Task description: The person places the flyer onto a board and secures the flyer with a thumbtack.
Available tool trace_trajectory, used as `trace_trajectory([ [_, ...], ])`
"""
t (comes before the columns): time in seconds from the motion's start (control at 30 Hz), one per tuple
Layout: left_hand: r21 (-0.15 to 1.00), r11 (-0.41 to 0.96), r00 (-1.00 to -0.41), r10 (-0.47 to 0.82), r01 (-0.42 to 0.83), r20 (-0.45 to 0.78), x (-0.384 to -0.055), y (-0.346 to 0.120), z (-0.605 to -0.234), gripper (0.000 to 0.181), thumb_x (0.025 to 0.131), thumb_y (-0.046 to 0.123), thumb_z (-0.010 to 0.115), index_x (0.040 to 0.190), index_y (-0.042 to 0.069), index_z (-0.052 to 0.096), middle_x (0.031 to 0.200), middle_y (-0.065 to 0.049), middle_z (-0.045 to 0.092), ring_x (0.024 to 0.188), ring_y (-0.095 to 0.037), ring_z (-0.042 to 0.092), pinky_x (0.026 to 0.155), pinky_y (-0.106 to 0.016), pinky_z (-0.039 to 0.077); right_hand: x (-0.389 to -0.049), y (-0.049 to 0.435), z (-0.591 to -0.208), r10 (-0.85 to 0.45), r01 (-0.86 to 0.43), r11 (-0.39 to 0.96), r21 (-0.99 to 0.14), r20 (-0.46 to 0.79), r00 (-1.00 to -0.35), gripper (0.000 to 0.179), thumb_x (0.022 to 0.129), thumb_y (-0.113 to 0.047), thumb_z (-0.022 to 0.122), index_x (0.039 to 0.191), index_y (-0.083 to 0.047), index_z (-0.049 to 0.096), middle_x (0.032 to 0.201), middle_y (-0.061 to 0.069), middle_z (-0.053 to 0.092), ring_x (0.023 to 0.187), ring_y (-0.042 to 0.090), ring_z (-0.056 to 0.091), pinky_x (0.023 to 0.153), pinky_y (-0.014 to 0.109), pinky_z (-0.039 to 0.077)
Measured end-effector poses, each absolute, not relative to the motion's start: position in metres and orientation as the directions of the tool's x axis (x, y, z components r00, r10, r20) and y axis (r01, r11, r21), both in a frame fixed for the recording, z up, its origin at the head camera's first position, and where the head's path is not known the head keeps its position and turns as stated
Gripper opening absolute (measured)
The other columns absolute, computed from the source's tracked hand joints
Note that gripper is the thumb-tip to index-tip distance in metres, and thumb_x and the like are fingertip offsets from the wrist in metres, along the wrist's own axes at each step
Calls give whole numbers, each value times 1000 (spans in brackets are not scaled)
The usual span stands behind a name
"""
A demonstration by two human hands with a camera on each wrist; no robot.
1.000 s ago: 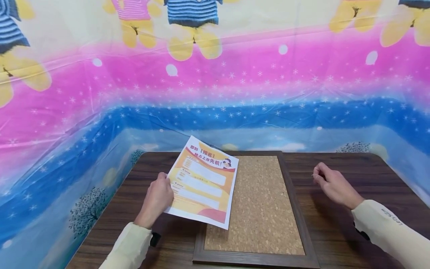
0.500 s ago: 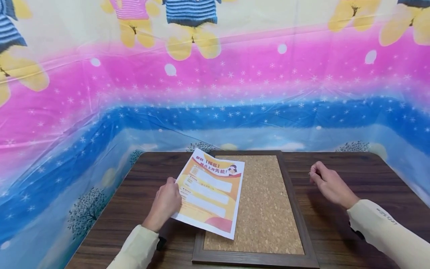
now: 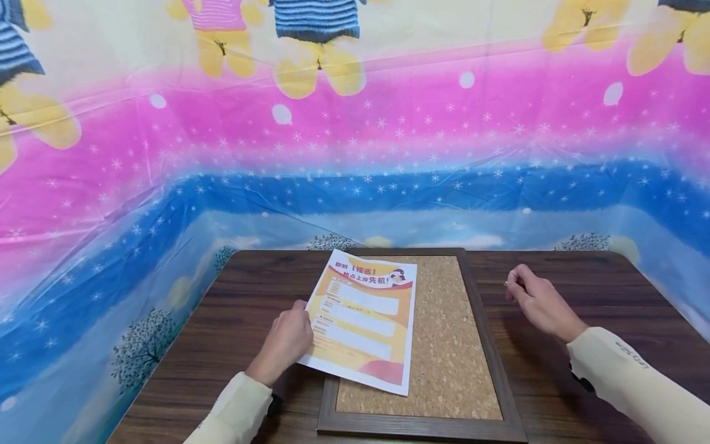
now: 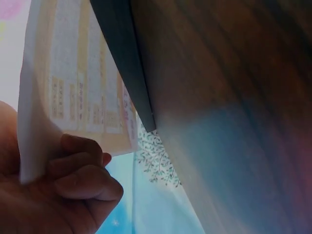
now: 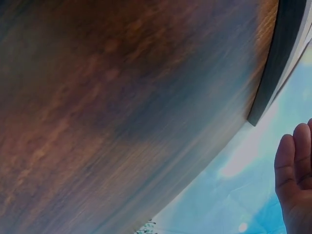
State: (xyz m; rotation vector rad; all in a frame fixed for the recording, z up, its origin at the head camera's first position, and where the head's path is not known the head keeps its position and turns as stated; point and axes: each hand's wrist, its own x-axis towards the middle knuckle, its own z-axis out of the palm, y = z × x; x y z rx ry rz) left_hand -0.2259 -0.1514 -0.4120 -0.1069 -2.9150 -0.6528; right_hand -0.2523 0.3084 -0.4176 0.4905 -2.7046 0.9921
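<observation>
Dark frame point(image 5: 282, 53) on brown tabletop point(image 5: 131, 102)

Shows a dark wood-grained table point(image 3: 222, 324) beneath the fingers point(image 4: 90, 183) and, beyond them, a creased, snowflake-printed backdrop point(image 3: 355, 145) rising through blue and pink to cream.

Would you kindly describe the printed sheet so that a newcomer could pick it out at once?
On the dark wooden table, find the brown-framed cork board. In the head view, the printed sheet overlaps the board's left side, set askew. Unlike the speckled board, it has a white border, orange and yellow print and a reddish heading.
</observation>
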Motion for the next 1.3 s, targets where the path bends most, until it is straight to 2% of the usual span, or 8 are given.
trace_trajectory([
  [0.23,417,895,-986,120,158,116,-223,-141,-416,33,95,5,44,124,-11,51,100,-19,63,65,-18,55,54,-32,45,-255,304,-411,-216,-361,711,-604,301,-929,24,105,-29,30,97,-10,42,87,11,56,70,26,49,61,36,39],
  [0.5,403,895,-981,173,192,84,-220,-130,-419,38,97,6,47,129,-13,45,109,-25,62,83,-25,63,68,-40,50,-259,299,-406,-231,-382,706,-596,316,-920,24,105,-30,30,98,-10,42,88,11,56,72,25,49,62,36,39],
  [0.67,389,892,-973,218,230,74,-217,-123,-420,37,97,11,50,127,-11,47,106,-23,63,87,-29,64,71,-42,50,-262,296,-405,-241,-391,703,-594,318,-917,23,105,-28,30,96,-11,42,87,8,55,73,25,50,62,36,38],
  [0.87,378,883,-959,273,279,70,-215,-116,-421,33,97,13,51,123,-8,50,98,-20,64,80,-26,63,65,-40,49,-265,294,-405,-246,-399,700,-592,325,-913,21,105,-27,31,96,-12,42,87,8,56,72,24,49,62,37,38],
  [1.13,409,850,-935,354,333,25,-213,-110,-422,54,97,17,53,137,-14,35,115,-24,60,88,-20,61,65,-33,48,-266,292,-405,-249,-408,706,-578,337,-908,19,105,-26,34,96,-12,42,85,7,54,70,21,48,61,36,38],
  [1.2,416,837,-925,379,355,26,-213,-109,-422,57,97,18,54,139,-13,31,109,-20,63,81,-15,61,62,-30,47,-266,291,-404,-249,-410,706,-578,339,-907,18,104,-26,34,96,-11,43,84,6,53,70,21,47,62,36,38],
  [1.3,443,810,-906,422,384,13,-212,-109,-422,59,98,19,53,142,-10,28,82,-8,65,60,-10,56,53,-27,44,-268,288,-404,-245,-400,706,-585,328,-912,20,104,-27,34,97,-11,43,84,7,54,70,21,48,62,36,38],
])
